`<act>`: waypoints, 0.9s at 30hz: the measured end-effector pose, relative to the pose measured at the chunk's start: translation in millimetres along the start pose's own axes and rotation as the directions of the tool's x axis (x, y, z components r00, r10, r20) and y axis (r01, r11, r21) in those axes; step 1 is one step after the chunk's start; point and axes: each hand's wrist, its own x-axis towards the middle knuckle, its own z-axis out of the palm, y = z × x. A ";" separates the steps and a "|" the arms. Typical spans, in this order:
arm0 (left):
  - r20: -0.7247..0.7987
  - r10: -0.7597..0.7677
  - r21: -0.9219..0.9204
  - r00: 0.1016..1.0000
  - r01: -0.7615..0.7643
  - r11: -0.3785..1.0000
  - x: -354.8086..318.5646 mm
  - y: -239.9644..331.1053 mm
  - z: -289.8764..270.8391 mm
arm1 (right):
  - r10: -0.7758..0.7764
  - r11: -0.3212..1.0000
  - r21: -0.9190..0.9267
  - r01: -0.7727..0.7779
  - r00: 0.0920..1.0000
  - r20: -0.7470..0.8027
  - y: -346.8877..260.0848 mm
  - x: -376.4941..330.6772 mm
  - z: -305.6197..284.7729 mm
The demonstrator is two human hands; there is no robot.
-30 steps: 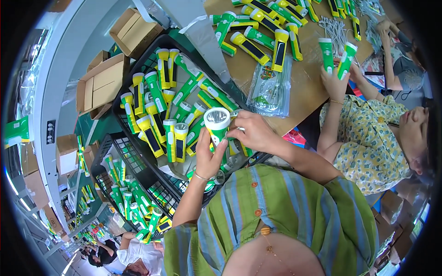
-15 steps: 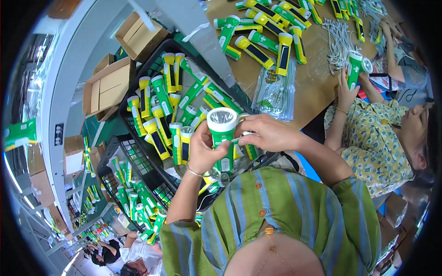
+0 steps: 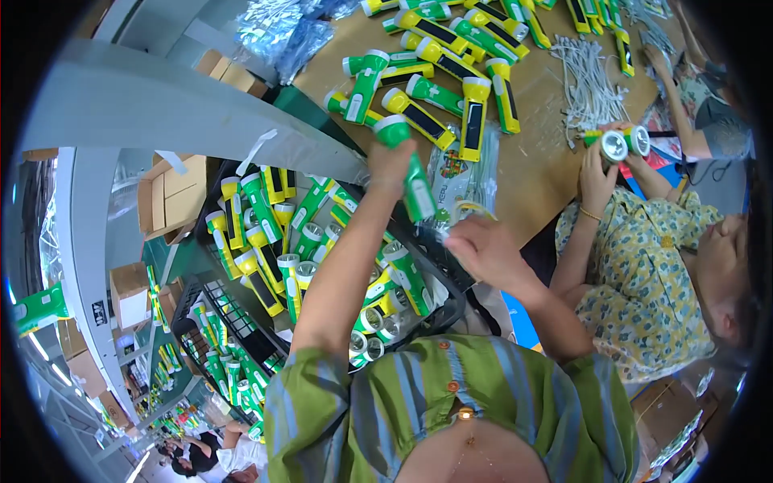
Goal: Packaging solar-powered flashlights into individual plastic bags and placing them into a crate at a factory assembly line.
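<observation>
My left hand (image 3: 390,167) is wrapped round a green flashlight (image 3: 419,191) with a white head, holding it tilted above the crate's far edge. Close to its lower end is my right hand (image 3: 485,251), fingers curled together; what they pinch is blurred, with a bit of shiny clear plastic beside the fingertips. Below my arms a black crate (image 3: 452,310) holds many green and yellow flashlights, some showing a dark solar panel (image 3: 259,283). Beyond my hands lie clear plastic bags (image 3: 481,181) on the brown table (image 3: 541,173).
A heap of flashlights (image 3: 439,95) and a bundle of white cables (image 3: 588,80) cover parts of the table. At the right, a person's hand (image 3: 597,181) holds flashlights. A grey metal beam (image 3: 201,113) crosses at the left, near cardboard boxes (image 3: 173,197) and a second crate (image 3: 241,310).
My left hand has carried the flashlight away from my body toward the table, turning it from upright to tilted. My right hand has come off it and moved right. The view has shifted.
</observation>
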 end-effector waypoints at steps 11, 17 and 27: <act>0.668 -0.347 0.619 0.658 -0.234 0.749 -108.3 14.5 -103.2 | 0.213 0.967 0.167 -0.192 0.969 -0.124 13.8 -14.4 1.5; 0.250 0.181 0.734 0.951 -0.308 0.605 -173.2 -101.7 -92.9 | 0.036 0.961 0.273 -0.034 0.999 -0.006 -46.3 -9.3 37.8; 0.283 0.287 -0.074 0.915 -0.277 0.958 -205.6 -55.9 -109.2 | -0.120 0.993 0.031 0.117 0.982 0.143 -70.6 -26.0 39.5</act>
